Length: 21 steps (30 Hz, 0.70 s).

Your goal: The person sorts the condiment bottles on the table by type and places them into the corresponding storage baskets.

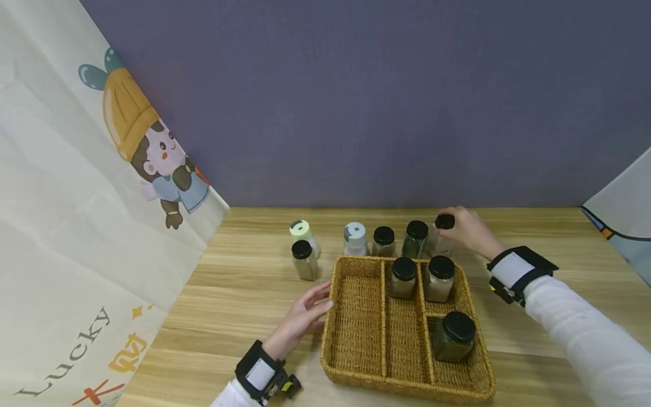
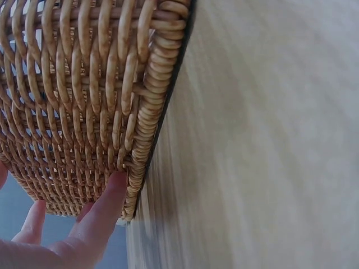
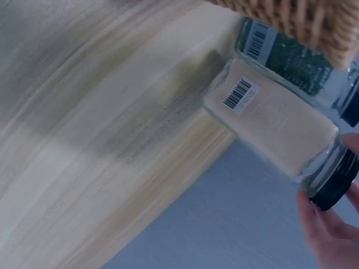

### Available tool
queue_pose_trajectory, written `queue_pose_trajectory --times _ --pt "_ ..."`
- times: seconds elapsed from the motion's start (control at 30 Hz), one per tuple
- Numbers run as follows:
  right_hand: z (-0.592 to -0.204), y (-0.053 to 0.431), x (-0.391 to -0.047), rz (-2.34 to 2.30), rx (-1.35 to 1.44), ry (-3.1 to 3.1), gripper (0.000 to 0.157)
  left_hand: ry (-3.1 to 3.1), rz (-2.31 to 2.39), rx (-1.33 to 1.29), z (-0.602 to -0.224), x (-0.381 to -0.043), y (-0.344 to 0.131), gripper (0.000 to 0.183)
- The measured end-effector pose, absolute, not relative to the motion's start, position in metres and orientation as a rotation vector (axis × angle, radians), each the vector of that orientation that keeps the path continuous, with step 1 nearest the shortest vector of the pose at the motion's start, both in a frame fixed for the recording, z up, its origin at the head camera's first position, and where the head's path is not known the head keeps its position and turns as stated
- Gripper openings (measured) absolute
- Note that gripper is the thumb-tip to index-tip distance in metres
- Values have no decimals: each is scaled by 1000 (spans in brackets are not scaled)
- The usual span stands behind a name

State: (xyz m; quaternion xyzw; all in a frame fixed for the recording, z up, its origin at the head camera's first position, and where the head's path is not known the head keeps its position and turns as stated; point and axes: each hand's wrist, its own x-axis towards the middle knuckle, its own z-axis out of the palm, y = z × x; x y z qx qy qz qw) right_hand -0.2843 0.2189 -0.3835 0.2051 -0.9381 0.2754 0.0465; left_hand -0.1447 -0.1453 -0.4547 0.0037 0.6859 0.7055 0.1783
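Wicker basket (image 1: 357, 316) before you, clock read from its centre. Your left hand (image 1: 303, 316) touches it at 9 o'clock; your right hand (image 1: 467, 229) grips a black-lidded jar (image 1: 440, 241) outside, 1 o'clock. Squat jar (image 1: 452, 339) inside, 3 o'clock. Out at 10 o'clock, pale-capped bottle (image 1: 301, 230) behind slim jar (image 1: 305, 264) on wood-grain surface (image 1: 244, 271).

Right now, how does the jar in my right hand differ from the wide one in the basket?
Your right hand pinches the slim jar outside the basket; the wide jar stands inside it, unheld. The wide jar is broader and dark inside; the slim jar, pale inside. Both are black-lidded.
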Motion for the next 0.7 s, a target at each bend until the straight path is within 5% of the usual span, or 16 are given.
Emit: queue_pose_trajectory --times 0.7 --pt "-349 224 -273 750 605 -2810 39 1923 2001 -5 -453 -143 -145 60"
